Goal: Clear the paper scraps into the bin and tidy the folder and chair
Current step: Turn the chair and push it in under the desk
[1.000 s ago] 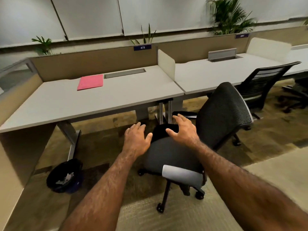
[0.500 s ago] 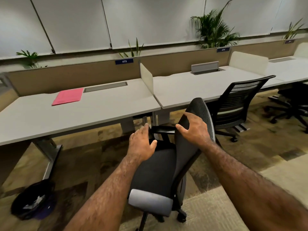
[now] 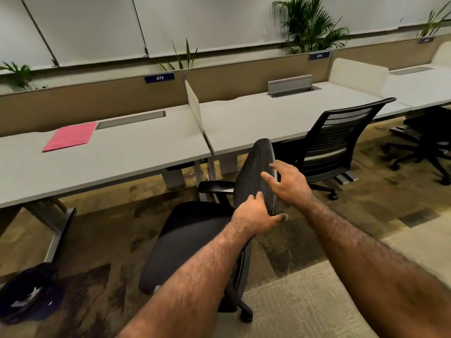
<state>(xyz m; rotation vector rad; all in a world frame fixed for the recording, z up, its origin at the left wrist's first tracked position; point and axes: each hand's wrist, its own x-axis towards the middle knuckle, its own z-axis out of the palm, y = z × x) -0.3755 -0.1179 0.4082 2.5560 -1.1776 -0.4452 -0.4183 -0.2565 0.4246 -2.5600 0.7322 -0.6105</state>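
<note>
A black office chair (image 3: 192, 237) stands on the carpet in front of the desk, its mesh backrest edge-on to me. My left hand (image 3: 256, 215) grips the lower edge of the backrest. My right hand (image 3: 288, 181) holds the backrest higher up, fingers wrapped over its rim. A pink folder (image 3: 70, 136) lies flat on the grey desk (image 3: 127, 157) at the left, beside a cable slot. A black bin (image 3: 26, 291) with white paper scraps inside sits on the floor at the lower left, under the desk's end.
A second black mesh chair (image 3: 334, 145) is tucked at the neighbouring desk (image 3: 256, 115) to the right, and a third chair base (image 3: 429, 142) stands further right. A low divider (image 3: 194, 106) separates the desks. Desk legs (image 3: 58, 223) stand left of the chair. Plants line the back partition.
The chair has swung round so its backrest faces me edge-on. Both hands went from hovering above the seat to gripping the backrest. The view has shifted right.
</note>
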